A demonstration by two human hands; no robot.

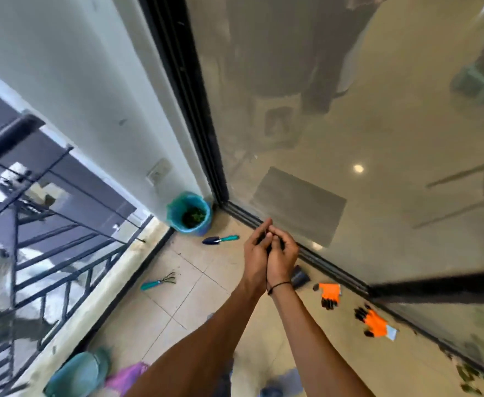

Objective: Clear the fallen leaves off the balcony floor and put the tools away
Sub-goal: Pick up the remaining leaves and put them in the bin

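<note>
Head view: both hands, left (255, 255) and right (282, 255), are cupped together over the tiled floor (195, 293), fingers curled round something dark that cannot be identified. Leaves are seen in the lined bin (188, 212) in the corner; a trowel (220, 240), hand rake (159, 281) and orange gloves (331, 293) are scattered on the tiles nearby

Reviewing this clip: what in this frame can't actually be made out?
- Head view: whatever sits between the cupped left hand and right hand; the palms hide it.
- Dark contents of the bin: too small and dim to identify.
- Small dark object by the door track: partly behind the right wrist.
- Teal and purple items at the bottom edge: blurred and cut off.
</note>
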